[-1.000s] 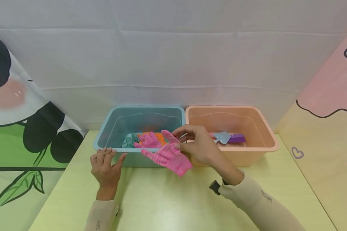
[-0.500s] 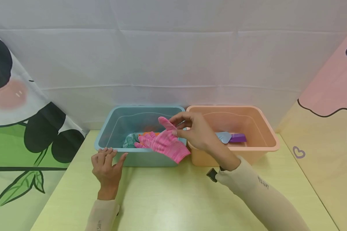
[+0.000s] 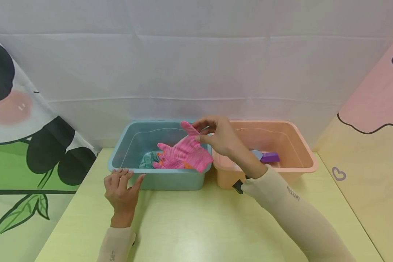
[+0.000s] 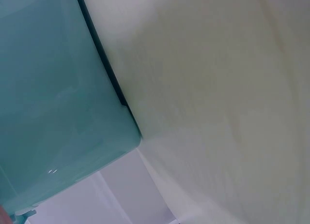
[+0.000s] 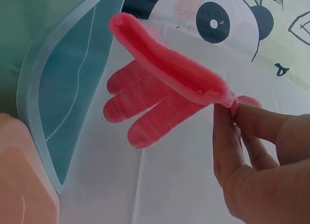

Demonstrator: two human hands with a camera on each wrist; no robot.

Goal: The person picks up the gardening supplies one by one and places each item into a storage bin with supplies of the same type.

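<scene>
My right hand (image 3: 216, 136) pinches a pink knitted glove (image 3: 190, 149) between thumb and fingers, above the right part of the blue bin (image 3: 170, 178). In the right wrist view the glove (image 5: 164, 74) hangs with its cuff gaping and its fingers spread. Down in the blue bin lie a second pink glove (image 3: 167, 162), a green glove-like knitted item (image 3: 147, 160) and something orange (image 3: 187, 165), partly hidden. My left hand (image 3: 121, 191) rests its fingers on the bin's front left rim, thumb spread to the side. The left wrist view shows the bin's wall (image 4: 63, 103).
An orange bin (image 3: 268, 169) stands right beside the blue one. Inside it lie a purple item (image 3: 270, 157) and a light blue piece (image 3: 257, 154), partly behind my right arm. Both bins stand on a pale yellow table (image 3: 190, 225) before a white cloth backdrop (image 3: 196, 65).
My right hand has lifted the pink glove up and away from me, from in front of the bins to above the blue bin. The left hand has stayed on the rim.
</scene>
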